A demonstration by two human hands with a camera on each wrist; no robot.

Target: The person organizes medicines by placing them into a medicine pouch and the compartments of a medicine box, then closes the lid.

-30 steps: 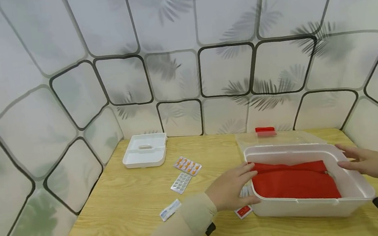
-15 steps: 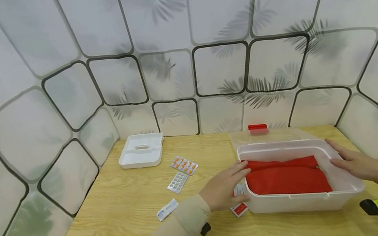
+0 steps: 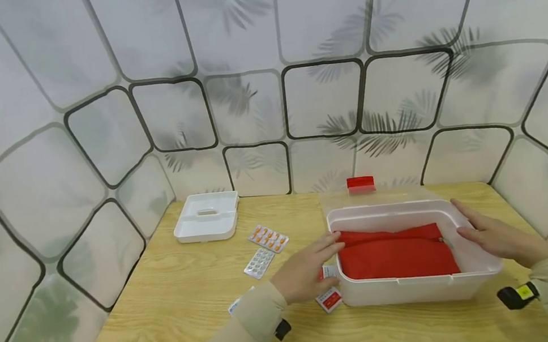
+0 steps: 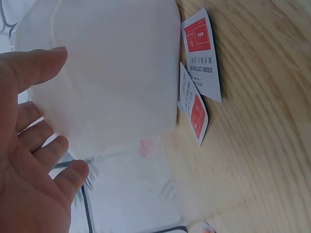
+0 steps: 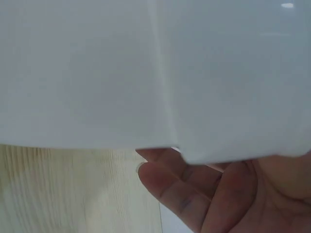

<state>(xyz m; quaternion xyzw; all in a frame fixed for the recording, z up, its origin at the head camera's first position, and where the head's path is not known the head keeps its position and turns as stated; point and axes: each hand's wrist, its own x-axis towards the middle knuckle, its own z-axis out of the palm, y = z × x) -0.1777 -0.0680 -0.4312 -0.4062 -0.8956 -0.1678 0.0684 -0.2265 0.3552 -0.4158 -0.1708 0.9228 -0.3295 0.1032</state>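
Observation:
A translucent white plastic storage box [image 3: 402, 292] stands on the right side of the table, its clear lid [image 3: 385, 196] with a red latch folded back. Inside lies a red zippered pouch [image 3: 397, 255]. My left hand [image 3: 302, 273] rests against the box's left end with loosely spread fingers. At the opposite end, my right hand [image 3: 498, 237] holds the rim, thumb over the edge and fingers outside. The right wrist view shows those curled fingers partly hidden behind the box wall [image 5: 97, 73]. Two iodine cotton packets [image 4: 201, 53] lie against the box's left base, below my left hand.
At the back left stands a shallow white tray [image 3: 209, 230] with a handle. Between it and the box lie an orange-pill blister pack [image 3: 268, 238] and a silver blister pack [image 3: 259, 263]. My left sleeve partly covers a small white packet [image 3: 234, 306]. A patterned curtain surrounds the table.
The box, with the pouch inside, has slid left across the table between both hands. The iodine packets at its base have shifted left too. My left forearm now covers part of the small white packet.

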